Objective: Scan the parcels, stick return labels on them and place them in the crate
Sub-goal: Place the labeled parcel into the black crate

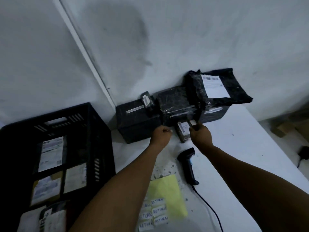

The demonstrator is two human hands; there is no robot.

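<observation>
Parcels [177, 104] sit stacked at 12 o'clock on the worktop [242, 148]; the right hand [199, 133] pinches a small parcel [183, 132], the left hand [161, 134] is clenched at its 9 o'clock.

White table [234, 148] — black parcels [137, 126], scanner [188, 166], yellow label sheet [165, 190], crate [93, 131].
</observation>
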